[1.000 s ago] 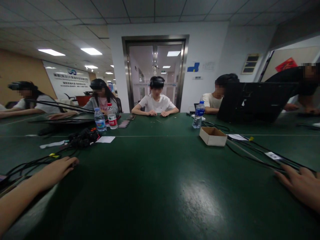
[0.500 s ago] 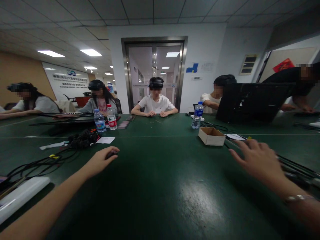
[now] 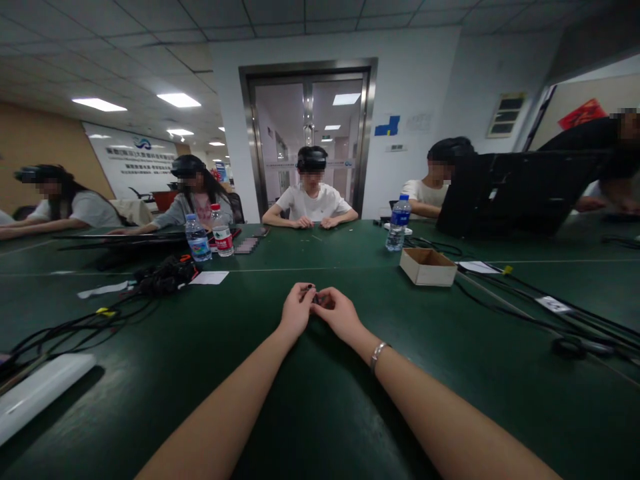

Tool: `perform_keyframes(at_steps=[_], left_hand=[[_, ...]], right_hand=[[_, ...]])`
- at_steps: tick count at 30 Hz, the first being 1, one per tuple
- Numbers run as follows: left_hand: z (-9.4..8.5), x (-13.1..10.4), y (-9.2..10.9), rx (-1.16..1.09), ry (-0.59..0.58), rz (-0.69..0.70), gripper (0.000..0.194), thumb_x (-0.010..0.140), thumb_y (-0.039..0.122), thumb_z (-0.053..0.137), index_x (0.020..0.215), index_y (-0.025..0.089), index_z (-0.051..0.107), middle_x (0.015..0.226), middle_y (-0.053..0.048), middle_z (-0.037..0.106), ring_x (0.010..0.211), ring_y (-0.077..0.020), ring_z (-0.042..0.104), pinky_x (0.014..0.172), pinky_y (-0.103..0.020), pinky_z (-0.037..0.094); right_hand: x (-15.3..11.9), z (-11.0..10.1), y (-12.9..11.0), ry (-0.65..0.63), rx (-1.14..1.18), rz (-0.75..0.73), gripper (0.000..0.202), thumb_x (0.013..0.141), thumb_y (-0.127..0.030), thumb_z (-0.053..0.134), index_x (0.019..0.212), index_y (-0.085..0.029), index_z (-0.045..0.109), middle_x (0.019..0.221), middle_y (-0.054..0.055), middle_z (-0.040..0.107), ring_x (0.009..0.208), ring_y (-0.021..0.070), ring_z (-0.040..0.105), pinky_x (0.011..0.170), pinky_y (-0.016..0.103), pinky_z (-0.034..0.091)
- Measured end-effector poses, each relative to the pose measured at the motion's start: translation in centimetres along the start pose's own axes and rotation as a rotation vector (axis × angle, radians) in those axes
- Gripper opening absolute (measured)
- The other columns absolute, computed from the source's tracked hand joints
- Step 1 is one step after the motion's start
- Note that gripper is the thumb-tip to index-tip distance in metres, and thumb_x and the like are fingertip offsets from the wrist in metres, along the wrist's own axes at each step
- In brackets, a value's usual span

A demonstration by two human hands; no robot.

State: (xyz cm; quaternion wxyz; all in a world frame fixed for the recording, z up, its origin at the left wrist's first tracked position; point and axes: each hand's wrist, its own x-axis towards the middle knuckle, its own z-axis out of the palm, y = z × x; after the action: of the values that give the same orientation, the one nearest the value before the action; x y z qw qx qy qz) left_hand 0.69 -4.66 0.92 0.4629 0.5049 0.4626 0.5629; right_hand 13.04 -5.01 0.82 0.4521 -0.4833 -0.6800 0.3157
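My left hand (image 3: 298, 308) and my right hand (image 3: 341, 312) meet over the middle of the green table (image 3: 240, 373). Both sets of fingers are closed around a small dark object (image 3: 315, 298), mostly hidden between the fingertips and too small to name. A silver bracelet (image 3: 379, 357) circles my right wrist. To the right of my hands stands an open cardboard box (image 3: 428, 272). White paper (image 3: 211, 277) lies to their left.
Two bottles (image 3: 198, 239) (image 3: 222, 231) stand at the left and a blue-capped bottle (image 3: 398, 225) at the right. Black cables (image 3: 520, 307) and a monitor (image 3: 520, 193) are at the right; a white device (image 3: 45, 393) lies at the lower left. A person (image 3: 311, 203) sits opposite.
My left hand has moved right with the small dark object. My right hand, spread near the box before, has come left, and its fingers have closed at the left hand. The view has shifted slightly.
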Motion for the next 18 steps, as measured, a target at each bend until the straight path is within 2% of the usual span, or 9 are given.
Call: perform_keyframes(at_steps=[6, 13, 16, 18], left_hand=[[0.7, -0.2, 0.1, -0.042, -0.049, -0.004, 0.016, 0.080, 0.031, 0.058, 0.089, 0.018, 0.057, 0.086, -0.005, 0.063, 0.079, -0.0152, 0.061, 0.061, -0.021, 0.050], [0.2, -0.7, 0.9, -0.129, -0.101, -0.057, 0.029, 0.074, 0.042, 0.064, 0.090, 0.017, 0.060, 0.094, -0.007, 0.064, 0.089, -0.0181, 0.061, 0.072, -0.028, 0.051], [-0.2, -0.6, 0.8, -0.199, -0.034, -0.049, 0.031, 0.073, 0.043, 0.065, 0.091, 0.018, 0.061, 0.100, -0.007, 0.062, 0.098, -0.0195, 0.059, 0.077, -0.031, 0.050], [-0.5, -0.4, 0.7, -0.186, 0.038, -0.023, 0.032, 0.072, 0.043, 0.066, 0.090, 0.018, 0.062, 0.097, -0.007, 0.062, 0.097, -0.0181, 0.058, 0.079, -0.030, 0.049]], right_hand=[[-0.2, -0.6, 0.1, 0.061, 0.024, 0.031, 0.021, 0.064, -0.018, 0.064, 0.084, -0.018, 0.055, 0.078, 0.000, 0.059, 0.071, 0.0139, 0.056, 0.067, 0.027, 0.045], [-0.4, -0.6, 0.1, 0.071, 0.015, 0.004, 0.025, 0.065, -0.018, 0.062, 0.089, -0.018, 0.058, 0.080, 0.001, 0.060, 0.072, 0.0136, 0.056, 0.067, 0.027, 0.046], [-0.5, -0.8, -0.1, 0.061, -0.075, -0.010, 0.020, 0.064, -0.017, 0.061, 0.084, -0.018, 0.062, 0.080, 0.002, 0.059, 0.068, 0.0128, 0.054, 0.066, 0.027, 0.046], [-0.6, -0.9, -0.2, 0.065, -0.116, -0.017, 0.018, 0.064, -0.017, 0.062, 0.081, -0.018, 0.062, 0.081, 0.002, 0.058, 0.068, 0.0126, 0.053, 0.066, 0.027, 0.046]])
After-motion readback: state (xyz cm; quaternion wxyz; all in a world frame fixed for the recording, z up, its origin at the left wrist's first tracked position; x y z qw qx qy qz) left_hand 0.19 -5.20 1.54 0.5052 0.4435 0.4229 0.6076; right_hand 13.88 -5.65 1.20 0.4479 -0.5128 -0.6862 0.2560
